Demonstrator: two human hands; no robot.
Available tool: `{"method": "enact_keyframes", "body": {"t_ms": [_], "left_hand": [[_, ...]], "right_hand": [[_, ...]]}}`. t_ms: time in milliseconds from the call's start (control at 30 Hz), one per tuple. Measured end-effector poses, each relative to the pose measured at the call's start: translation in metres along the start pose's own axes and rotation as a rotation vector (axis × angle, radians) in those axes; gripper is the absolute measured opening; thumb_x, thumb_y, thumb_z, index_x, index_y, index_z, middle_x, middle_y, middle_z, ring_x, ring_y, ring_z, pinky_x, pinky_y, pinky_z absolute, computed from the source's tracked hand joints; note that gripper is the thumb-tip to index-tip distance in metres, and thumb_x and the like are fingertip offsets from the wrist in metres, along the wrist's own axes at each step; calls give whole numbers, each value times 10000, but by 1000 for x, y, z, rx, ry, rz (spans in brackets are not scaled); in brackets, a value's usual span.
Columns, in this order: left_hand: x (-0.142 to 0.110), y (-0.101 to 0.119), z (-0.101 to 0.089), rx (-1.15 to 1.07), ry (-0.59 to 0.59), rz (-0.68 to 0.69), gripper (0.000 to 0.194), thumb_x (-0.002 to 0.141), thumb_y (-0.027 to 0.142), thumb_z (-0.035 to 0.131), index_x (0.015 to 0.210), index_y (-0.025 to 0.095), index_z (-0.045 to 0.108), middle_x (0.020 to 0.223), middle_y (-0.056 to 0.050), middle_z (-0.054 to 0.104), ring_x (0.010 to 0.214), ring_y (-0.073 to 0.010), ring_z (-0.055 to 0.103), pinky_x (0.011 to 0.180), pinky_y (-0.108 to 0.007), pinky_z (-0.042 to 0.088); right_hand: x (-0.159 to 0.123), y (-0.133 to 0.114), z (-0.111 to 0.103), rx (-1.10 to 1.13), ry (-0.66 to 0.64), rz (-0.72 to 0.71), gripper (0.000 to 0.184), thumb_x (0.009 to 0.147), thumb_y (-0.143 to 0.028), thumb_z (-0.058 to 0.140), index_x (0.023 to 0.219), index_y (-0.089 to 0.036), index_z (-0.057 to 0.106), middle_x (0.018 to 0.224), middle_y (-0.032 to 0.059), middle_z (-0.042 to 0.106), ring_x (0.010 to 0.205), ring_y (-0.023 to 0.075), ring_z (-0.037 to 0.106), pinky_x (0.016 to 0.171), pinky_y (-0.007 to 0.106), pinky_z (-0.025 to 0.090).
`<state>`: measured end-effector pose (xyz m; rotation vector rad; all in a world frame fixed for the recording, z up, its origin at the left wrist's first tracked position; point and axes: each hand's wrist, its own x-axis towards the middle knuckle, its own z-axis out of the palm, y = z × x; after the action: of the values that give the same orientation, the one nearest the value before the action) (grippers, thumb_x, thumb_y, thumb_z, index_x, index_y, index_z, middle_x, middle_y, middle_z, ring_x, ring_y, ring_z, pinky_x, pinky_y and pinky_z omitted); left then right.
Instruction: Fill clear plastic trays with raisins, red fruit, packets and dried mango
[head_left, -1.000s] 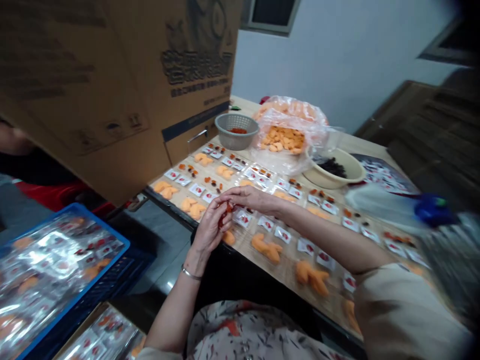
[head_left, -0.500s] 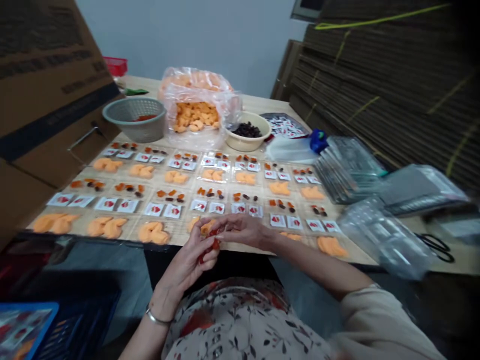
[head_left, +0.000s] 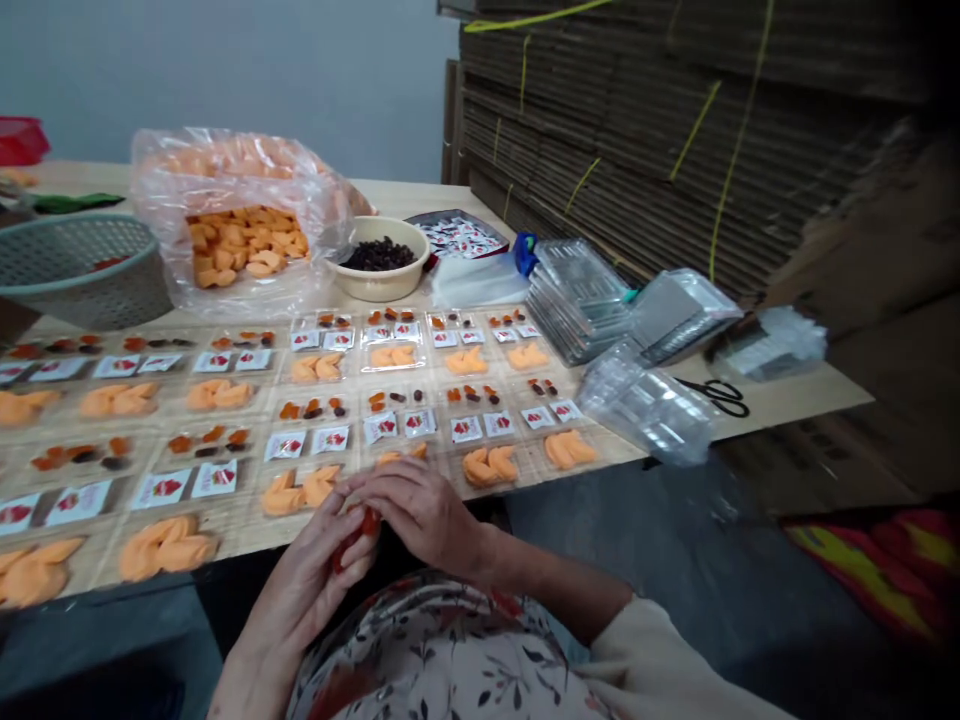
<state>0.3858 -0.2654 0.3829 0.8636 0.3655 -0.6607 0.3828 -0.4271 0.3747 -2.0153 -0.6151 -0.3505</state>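
Glossy red-orange pieces (head_left: 351, 542), perhaps dried fruit, are held in the curled fingers of my left hand (head_left: 311, 565). My right hand (head_left: 427, 512) meets it at the fingertips, its fingers bent and closed over the pieces; what they pinch is hidden. Both hands are at the table's front edge. Just behind them lies a clear tray with orange curved chips (head_left: 401, 455), partly covered by my right hand. Rows of similar trays hold orange chips (head_left: 300, 490), printed white sachets (head_left: 330, 440) and small orange and dark dried pieces (head_left: 311, 408).
Behind the trays stand a grey-green basket (head_left: 82, 275), a plastic bag of orange chips (head_left: 247, 170), a cream bowl (head_left: 375, 288) of dark dried fruit and a tray of sachets (head_left: 457, 235). At right are stacked clear trays (head_left: 577, 300), black scissors (head_left: 716, 395) and bundled flat cardboard (head_left: 600, 130).
The view has swung to the right, so the table's contents appear further left. My hands stay together at the table's edge, the red-orange pieces still in my left hand.
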Motion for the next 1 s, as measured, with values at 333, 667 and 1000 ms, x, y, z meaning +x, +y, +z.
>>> {"method": "enact_keyframes", "body": {"t_ms": [333,667,1000], "left_hand": [[5,-3,-1,-3,96,130,167,709,78,748,690,186,622,573,42,438,453,-53,341,330,-165,313],[38,-6,54,36,-23,195,254,651,176,829,862,145,690,737,28,573,517,-22,421,402,-109,338],[71,-16,87,37,-189,98,203,685,214,803,753,146,624,635,63,461,505,-25,365,424,-122,294]], "right_hand": [[-4,-3,8,-208,126,-133,319,1011,-186,342,1121,-139,638,1097,103,693,1038,177,617,963,307,498],[0,2,-39,-152,75,-63,197,975,-154,489,1124,-138,616,1173,119,636,1127,196,566,1012,371,472],[-8,17,-92,-622,-177,-266,315,952,-57,459,1255,-54,544,1178,209,614,1186,283,556,981,436,518]]}}
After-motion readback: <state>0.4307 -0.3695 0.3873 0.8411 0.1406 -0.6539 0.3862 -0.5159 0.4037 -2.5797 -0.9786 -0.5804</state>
